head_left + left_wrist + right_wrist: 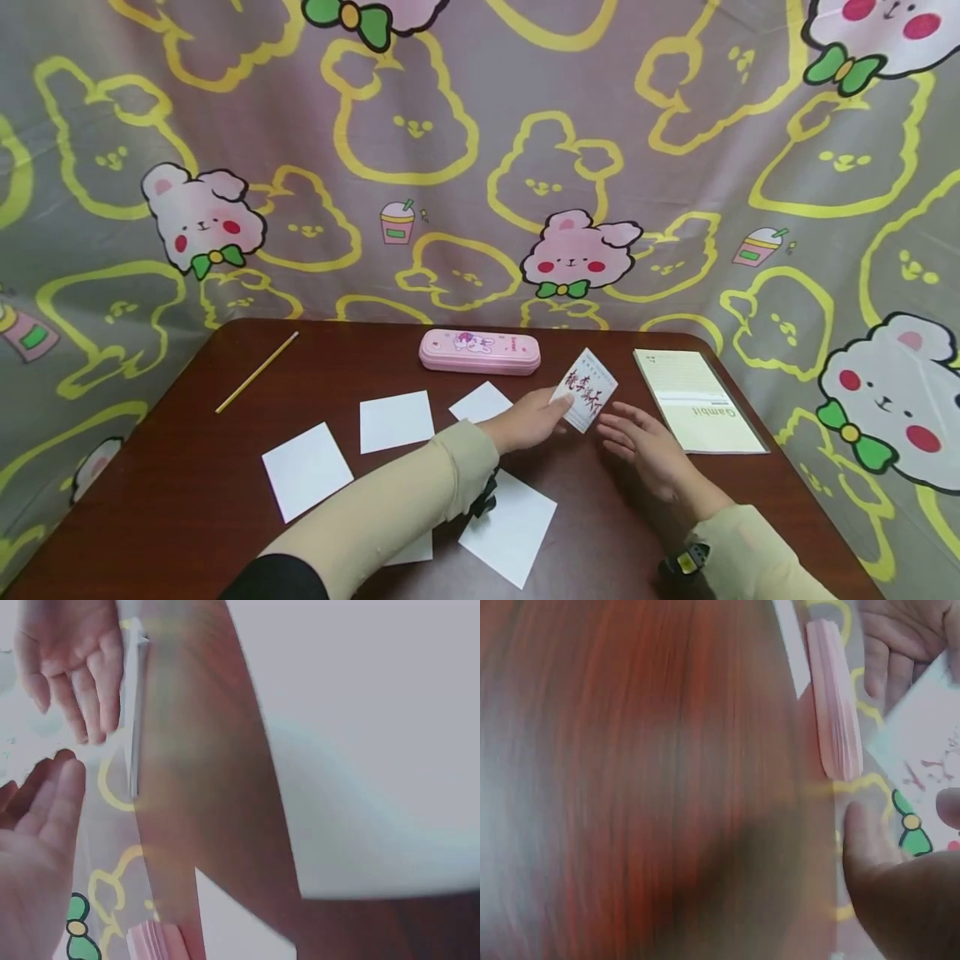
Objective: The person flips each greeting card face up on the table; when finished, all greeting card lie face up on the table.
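Card (587, 390) with red brush characters — pinched upright by the left hand (527, 419) — faced the right hand (647, 450), fingers loose and holding nothing; seemingly mid-handover, needing a careful pinch.

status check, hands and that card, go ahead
Left hand pinches the red-lettered card, lifted off table. Right hand open beside it, not touching. Nothing in the way.

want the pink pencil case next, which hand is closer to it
Left. The left hand sits just in front of the pink pencil case, holding a card; the right hand lies farther right and nearer the person.

Pencil case (479, 351) behind paper sheets (395, 420)
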`<act>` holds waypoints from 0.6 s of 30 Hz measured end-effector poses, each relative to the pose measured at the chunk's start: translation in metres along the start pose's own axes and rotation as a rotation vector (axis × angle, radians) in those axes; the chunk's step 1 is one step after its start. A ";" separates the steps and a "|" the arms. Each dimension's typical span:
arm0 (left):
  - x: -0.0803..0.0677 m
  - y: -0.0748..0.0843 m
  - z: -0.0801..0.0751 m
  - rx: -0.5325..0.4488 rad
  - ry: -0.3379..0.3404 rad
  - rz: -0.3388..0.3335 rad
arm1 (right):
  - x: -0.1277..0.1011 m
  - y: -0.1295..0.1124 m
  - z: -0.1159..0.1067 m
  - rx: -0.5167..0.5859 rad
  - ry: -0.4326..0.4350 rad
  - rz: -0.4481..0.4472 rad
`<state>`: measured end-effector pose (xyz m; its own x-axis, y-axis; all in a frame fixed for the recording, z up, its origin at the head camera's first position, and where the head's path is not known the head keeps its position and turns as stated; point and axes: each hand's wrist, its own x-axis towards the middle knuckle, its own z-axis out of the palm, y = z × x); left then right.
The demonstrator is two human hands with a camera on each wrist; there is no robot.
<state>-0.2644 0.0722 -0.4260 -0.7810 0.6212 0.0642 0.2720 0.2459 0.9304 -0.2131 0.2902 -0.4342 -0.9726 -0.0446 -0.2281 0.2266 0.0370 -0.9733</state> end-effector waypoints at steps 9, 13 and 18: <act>0.003 0.000 0.004 -0.251 0.099 -0.013 | 0.005 -0.005 -0.001 0.062 0.125 -0.012; 0.004 0.001 -0.001 -0.167 0.270 -0.091 | 0.012 -0.003 -0.009 -0.196 0.161 -0.028; 0.005 -0.005 0.003 -0.059 0.251 -0.215 | 0.022 0.003 -0.019 -0.374 0.149 -0.021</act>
<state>-0.2673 0.0765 -0.4312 -0.9332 0.3550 -0.0556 0.0586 0.3030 0.9512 -0.2352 0.3085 -0.4421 -0.9799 0.0947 -0.1753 0.1987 0.3996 -0.8949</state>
